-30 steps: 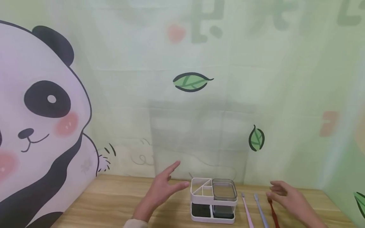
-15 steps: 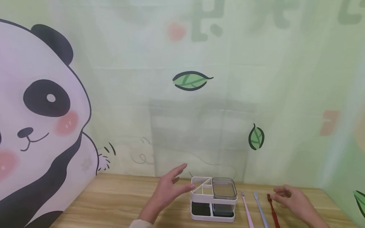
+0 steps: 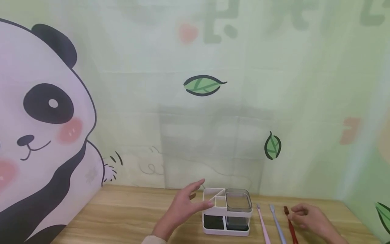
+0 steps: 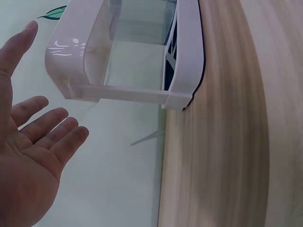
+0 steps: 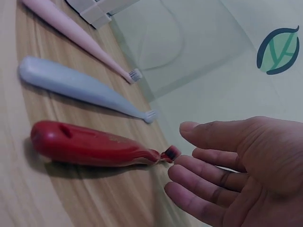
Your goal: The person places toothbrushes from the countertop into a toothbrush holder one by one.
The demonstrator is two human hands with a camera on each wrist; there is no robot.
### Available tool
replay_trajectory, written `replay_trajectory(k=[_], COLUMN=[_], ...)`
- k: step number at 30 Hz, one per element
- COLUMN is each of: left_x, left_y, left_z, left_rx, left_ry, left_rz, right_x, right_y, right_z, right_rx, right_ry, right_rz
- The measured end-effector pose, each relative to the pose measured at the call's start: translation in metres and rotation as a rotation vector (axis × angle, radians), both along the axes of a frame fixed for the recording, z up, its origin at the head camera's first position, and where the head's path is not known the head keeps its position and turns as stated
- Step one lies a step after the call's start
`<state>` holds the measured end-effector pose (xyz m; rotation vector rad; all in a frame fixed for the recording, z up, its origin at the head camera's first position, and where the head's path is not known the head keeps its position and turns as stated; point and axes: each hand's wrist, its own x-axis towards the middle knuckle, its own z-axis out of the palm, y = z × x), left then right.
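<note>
Right wrist view has the right hand [image 5: 251, 170] palm up by the bristled end of a red toothbrush [image 5: 94, 145], thumb apart from the loosely bent fingers, gripping nothing; whether a fingertip touches the brush I cannot tell. Left of the red one lie a blue toothbrush [image 5: 80, 90], then a pink toothbrush [image 5: 75, 34], well apart, bristled ends toward the backdrop.

In the head view, the left hand [image 3: 184, 205] stands at the left side of a white holder [image 3: 226, 214], thumb and fingers spread, clamped on nothing. The holder sits upright left of the pink brush, with a grey see-through cup [image 3: 239, 208] in its right half.

Everything rests on a wood-grain table [image 3: 131, 210]. Behind hangs a pale green backdrop [image 3: 131, 101] printed with a panda [image 3: 45, 135] and leaves [image 3: 202, 85].
</note>
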<state>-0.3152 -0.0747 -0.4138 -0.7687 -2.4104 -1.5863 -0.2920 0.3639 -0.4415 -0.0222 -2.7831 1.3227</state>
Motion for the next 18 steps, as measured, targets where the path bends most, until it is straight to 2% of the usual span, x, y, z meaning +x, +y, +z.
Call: replay_trajectory(k=[12, 18], left_x=[-0.0008, -0.0022], left_y=[0.0036, 0.0051], left_z=[-0.0032, -0.0033], left_rx=[-0.013, -0.013], left_ry=[0.01, 0.001], left_rz=[-0.001, -0.02], right_x=[-0.0023, -0.0021], right_y=[-0.0067, -0.0097], right_z=[-0.0105, -0.0109], right_rx=[-0.031, 0.075], right_ry=[-0.026, -0.012], right_rz=[-0.002, -0.035])
